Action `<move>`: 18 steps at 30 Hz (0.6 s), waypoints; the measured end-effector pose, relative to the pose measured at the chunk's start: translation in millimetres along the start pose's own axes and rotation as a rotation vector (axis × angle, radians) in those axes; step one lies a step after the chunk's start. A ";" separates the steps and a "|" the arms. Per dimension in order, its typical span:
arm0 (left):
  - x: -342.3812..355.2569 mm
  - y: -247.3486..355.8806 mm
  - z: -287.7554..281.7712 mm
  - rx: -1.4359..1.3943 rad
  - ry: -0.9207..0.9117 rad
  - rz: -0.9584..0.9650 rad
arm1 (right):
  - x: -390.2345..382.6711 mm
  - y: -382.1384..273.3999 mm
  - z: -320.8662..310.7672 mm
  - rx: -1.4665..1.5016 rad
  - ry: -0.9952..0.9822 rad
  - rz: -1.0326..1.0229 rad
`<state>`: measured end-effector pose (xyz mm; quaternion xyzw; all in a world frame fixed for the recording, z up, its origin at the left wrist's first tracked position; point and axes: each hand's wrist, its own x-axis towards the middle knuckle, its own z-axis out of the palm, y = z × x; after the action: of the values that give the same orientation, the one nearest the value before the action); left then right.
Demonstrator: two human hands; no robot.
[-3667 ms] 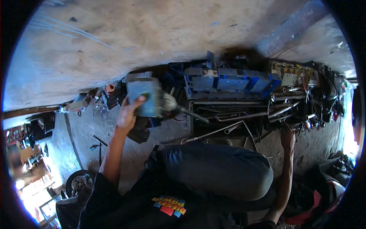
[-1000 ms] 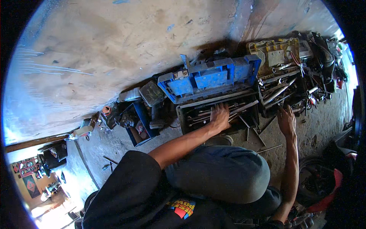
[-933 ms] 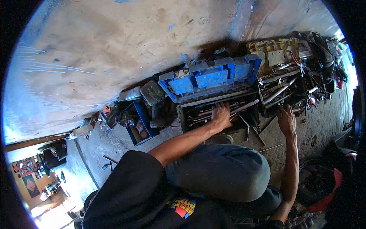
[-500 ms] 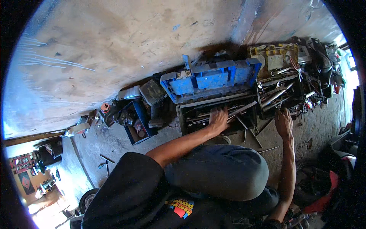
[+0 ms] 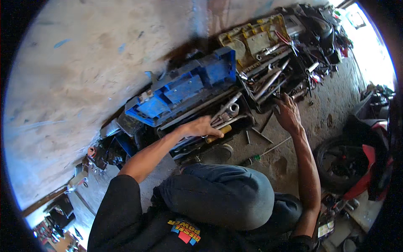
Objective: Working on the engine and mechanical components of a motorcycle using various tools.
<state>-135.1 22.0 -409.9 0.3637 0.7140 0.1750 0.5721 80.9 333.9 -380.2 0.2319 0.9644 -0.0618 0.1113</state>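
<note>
Change: yellow handle [image 5: 227,129] now visible beside left hand [image 5: 200,127]; contents of blue-lidded toolbox [image 5: 197,108] rearranged. Grip of left hand and right hand [image 5: 289,114]: cannot be determined.

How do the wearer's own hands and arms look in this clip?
The left hand and right hand are ungloved, the forearms bare, with no watch visible. The black sleeves are short; the matching shirt bears a multicoloured print.

- Head fisheye looks steeply down from above the knee [image 5: 239,201].
- It faces the wall [image 5: 105,54] across the near edge of the toolbox [image 5: 199,108].
- The toolbox lies near.
</note>
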 end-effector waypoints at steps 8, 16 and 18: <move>-45.7 -3.8 -22.7 -0.757 -0.126 0.105 | 4.2 -3.2 5.3 -0.027 0.062 -0.013; -121.7 5.6 -54.1 -1.098 -0.035 0.093 | 1.0 -16.7 -3.8 -0.145 0.087 0.009; -130.8 -5.9 -49.6 -1.095 -0.023 0.072 | 4.5 -32.8 -13.8 -0.211 0.165 -0.020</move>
<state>-173.2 -67.8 -309.5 0.0390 0.4995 0.5362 0.6793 59.3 309.2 -365.7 0.2137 0.9736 0.0580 0.0548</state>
